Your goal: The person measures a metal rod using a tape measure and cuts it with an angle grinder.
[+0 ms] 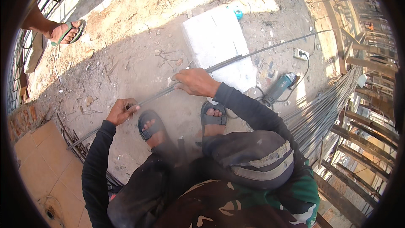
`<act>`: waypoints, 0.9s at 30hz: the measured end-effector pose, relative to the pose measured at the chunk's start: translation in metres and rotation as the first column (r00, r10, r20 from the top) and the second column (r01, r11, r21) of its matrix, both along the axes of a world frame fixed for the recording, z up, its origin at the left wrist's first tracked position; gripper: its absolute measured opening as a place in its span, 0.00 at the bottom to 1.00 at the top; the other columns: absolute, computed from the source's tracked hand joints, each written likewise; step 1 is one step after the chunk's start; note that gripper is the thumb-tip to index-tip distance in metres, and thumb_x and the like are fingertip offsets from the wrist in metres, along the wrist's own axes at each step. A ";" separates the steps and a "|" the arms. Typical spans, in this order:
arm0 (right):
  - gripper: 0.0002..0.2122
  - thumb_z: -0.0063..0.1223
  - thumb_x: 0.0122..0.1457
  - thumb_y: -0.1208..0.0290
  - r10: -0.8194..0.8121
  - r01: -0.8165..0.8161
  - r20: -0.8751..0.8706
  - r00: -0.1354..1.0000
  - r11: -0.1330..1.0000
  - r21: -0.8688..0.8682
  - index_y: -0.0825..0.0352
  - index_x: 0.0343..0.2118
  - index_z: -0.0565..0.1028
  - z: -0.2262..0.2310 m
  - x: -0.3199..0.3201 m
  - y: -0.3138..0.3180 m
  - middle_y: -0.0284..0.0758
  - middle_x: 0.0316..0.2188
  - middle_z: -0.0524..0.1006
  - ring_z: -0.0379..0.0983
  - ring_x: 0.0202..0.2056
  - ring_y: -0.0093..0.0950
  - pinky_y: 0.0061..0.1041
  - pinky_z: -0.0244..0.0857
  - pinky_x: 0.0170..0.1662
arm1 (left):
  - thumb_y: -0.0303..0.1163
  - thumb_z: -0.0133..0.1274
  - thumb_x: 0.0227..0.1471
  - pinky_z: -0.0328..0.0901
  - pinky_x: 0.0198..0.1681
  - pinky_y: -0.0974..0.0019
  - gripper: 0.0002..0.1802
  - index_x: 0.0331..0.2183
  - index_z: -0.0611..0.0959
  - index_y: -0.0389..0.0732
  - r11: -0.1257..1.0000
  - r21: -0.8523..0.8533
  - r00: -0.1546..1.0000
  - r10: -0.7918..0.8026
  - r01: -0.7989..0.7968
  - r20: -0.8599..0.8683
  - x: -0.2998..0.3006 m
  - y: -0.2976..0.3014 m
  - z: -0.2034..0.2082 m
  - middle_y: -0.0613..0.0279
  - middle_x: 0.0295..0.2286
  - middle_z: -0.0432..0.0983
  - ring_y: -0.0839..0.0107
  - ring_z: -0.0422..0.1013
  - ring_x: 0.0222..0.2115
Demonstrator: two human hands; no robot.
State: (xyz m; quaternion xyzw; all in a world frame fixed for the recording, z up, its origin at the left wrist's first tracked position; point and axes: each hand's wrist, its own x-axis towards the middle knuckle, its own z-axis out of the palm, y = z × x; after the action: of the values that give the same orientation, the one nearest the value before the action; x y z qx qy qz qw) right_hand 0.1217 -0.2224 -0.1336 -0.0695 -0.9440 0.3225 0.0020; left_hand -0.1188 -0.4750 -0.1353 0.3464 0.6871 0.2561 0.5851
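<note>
Several thin steel rods (225,63) lie together in a slanting line across the space before me, running from the lower left up toward the far right. My right hand (196,81) is closed around them near the middle, its fingertips pinching from the left side. Farther down the same rods, my left hand (122,110) has its thumb and fingers curled in at them, above my sandalled left foot (152,128). Behind the rods sits a white block-like slab or sack (215,31). My right foot (214,118) rests on the dirt below my right hand.
An angle grinder (279,89) lies on the ground to the right, beside a corded power socket (301,54). A large bundle of rods (316,116) fans out past it, near timber planks (367,143). Another person's foot (67,33) stands far left. Tiles (46,156) border the near left.
</note>
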 end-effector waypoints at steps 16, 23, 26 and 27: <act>0.15 0.59 0.54 0.58 0.034 -0.036 0.071 0.997 0.999 0.021 0.68 0.33 0.78 0.004 -0.011 0.003 0.43 0.32 0.79 0.76 0.31 0.41 0.35 0.69 0.32 | 0.49 0.50 0.59 0.63 0.25 0.67 0.23 0.28 0.80 0.36 0.992 -0.017 0.982 -0.130 0.129 -0.139 -0.019 -0.036 -0.006 0.63 0.16 0.72 0.75 0.68 0.18; 0.15 0.61 0.51 0.62 0.020 -0.014 0.118 0.993 0.999 -0.047 0.72 0.24 0.74 0.009 -0.017 0.003 0.47 0.21 0.72 0.70 0.25 0.47 0.39 0.59 0.27 | 0.56 0.49 0.56 0.64 0.31 0.52 0.29 0.23 0.79 0.37 0.971 0.143 0.922 -0.128 0.192 -0.365 -0.019 -0.054 -0.016 0.47 0.20 0.74 0.49 0.72 0.26; 0.16 0.61 0.50 0.63 0.009 0.013 0.226 0.974 0.996 -0.094 0.73 0.20 0.72 0.021 -0.029 0.009 0.48 0.17 0.69 0.67 0.21 0.45 0.38 0.57 0.26 | 0.56 0.49 0.55 0.63 0.29 0.52 0.30 0.21 0.78 0.37 0.981 0.098 0.943 -0.132 0.169 -0.305 -0.024 -0.050 -0.011 0.48 0.19 0.73 0.50 0.72 0.24; 0.16 0.62 0.49 0.64 0.003 0.026 0.276 0.961 0.995 -0.101 0.74 0.19 0.71 0.024 -0.033 0.009 0.48 0.16 0.68 0.66 0.21 0.45 0.37 0.56 0.26 | 0.56 0.49 0.55 0.63 0.29 0.53 0.30 0.21 0.78 0.37 0.983 0.109 0.948 -0.111 0.150 -0.298 -0.026 -0.049 -0.011 0.49 0.18 0.73 0.50 0.71 0.24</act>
State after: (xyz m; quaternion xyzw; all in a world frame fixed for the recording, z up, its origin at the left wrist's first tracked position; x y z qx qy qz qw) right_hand 0.0886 -0.2130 -0.1098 -0.1192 -0.9167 0.3582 -0.1311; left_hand -0.1446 -0.5238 -0.1464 0.4622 0.7229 0.2073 0.4699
